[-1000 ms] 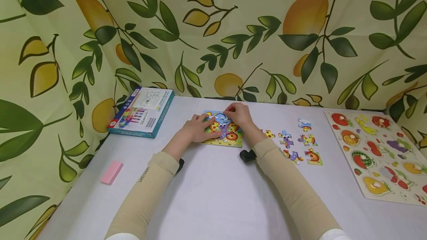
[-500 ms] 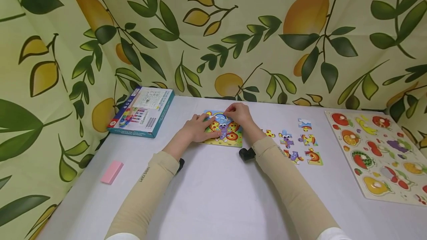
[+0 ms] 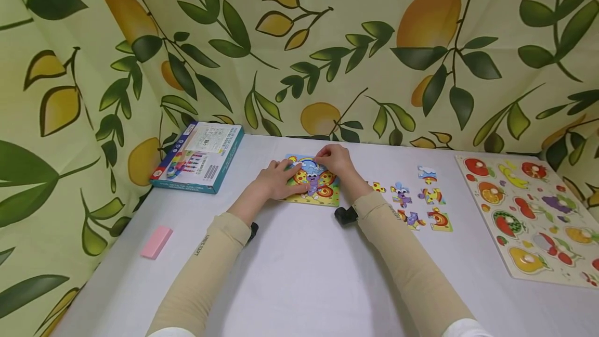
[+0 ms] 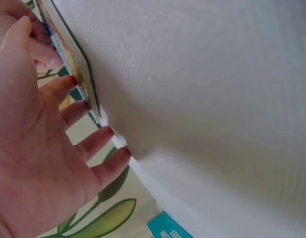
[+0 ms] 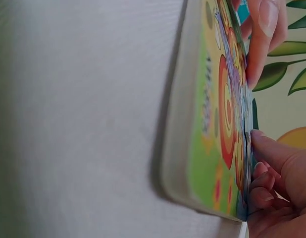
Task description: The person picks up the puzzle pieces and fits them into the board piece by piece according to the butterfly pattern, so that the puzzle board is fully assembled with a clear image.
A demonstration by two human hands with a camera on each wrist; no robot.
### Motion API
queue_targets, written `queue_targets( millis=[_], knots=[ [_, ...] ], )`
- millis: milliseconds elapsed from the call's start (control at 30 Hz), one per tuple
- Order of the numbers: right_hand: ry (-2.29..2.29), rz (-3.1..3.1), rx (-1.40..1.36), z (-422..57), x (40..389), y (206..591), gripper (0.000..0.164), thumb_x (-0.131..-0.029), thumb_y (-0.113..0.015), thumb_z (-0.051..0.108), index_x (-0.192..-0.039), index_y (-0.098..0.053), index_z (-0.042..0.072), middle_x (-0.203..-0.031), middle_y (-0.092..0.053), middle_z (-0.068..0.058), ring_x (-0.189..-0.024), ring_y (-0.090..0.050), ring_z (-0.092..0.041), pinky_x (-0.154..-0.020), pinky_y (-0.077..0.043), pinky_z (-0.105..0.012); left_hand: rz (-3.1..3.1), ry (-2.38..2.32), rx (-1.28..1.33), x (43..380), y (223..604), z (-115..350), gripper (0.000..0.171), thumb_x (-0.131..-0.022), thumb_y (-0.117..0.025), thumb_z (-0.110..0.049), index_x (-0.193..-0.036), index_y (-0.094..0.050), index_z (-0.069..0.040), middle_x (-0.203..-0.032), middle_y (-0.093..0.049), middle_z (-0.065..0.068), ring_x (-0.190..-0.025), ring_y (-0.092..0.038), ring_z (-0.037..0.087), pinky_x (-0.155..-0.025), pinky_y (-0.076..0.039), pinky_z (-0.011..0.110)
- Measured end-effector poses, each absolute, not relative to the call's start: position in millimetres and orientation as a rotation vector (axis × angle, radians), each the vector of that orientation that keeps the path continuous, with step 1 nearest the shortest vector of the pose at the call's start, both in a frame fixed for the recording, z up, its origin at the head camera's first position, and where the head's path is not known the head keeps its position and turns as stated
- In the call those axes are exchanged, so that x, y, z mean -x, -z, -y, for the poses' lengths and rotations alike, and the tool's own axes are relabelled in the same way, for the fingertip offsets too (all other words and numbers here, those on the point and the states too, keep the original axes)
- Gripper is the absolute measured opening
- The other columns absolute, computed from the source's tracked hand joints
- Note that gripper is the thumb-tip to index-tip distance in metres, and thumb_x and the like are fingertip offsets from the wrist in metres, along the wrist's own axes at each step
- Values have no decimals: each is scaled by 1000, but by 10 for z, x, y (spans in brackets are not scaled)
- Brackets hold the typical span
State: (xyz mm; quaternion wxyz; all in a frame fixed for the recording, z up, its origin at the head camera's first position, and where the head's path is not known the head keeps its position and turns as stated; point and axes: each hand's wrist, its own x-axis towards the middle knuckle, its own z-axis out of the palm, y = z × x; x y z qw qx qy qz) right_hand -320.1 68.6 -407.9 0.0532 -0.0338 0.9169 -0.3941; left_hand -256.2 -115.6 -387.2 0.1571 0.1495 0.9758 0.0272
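A small butterfly jigsaw board [image 3: 323, 199] lies on the table in front of me. My left hand [image 3: 276, 180] rests on its left part with fingers spread, the thumb across the lower middle. In the left wrist view the little and ring fingers reach past the board's edge. At the upper right corner my right hand [image 3: 336, 160] pinches a puzzle piece between thumb and curled fingers, mostly hidden by them. The right wrist view shows that thumb [image 5: 272, 148] right at the picture's surface. Several loose puzzle pieces [image 3: 401, 195] lie right of the board, some partly behind my right forearm.
At the back left lies a flat teal-edged box [image 3: 206, 160]. Nearer on that side is a pink block [image 3: 156, 242]. A wooden fruit peg puzzle [image 3: 529, 217] fills the right side of the table. A leaf-patterned curtain [image 3: 327, 56] hangs along the back.
The right hand's fingertips have shifted very slightly at the board's upper right corner. The left hand stays in place on the board, and the loose pieces lie as before.
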Motion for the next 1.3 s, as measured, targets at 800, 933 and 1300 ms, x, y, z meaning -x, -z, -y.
queue_targets(
  millis=[800,933,1300],
  knots=[
    [1247,-2717,157,-760,3222,4089,16,-92,-69,20,-97,-70,5,-88,-60,-9,-84,-52,-22,-70,-41,-27,-2802,-125,-411,2541,3842,1156,78,-92,-43,-68,-156,-26,-26,-158,-23,8,-139,-26,38,-107,-34,55],
    [1262,-2677,175,-789,3233,4097,15,-91,-70,18,-100,-69,6,-89,-57,-8,-87,-50,-22,-72,-40,-28,-2805,-120,-418,2539,3842,1153,78,-92,-43,-68,-156,-26,-26,-157,-24,9,-138,-27,38,-106,-34,55],
    [1276,-2558,194,-826,3230,4060,26,-86,-76,15,-108,-65,6,-91,-51,-6,-87,-47,-20,-75,-38,-27,-2812,-97,-427,2545,3856,1153,78,-92,-41,-69,-156,-26,-26,-157,-24,9,-137,-28,38,-106,-35,54]
  ],
)
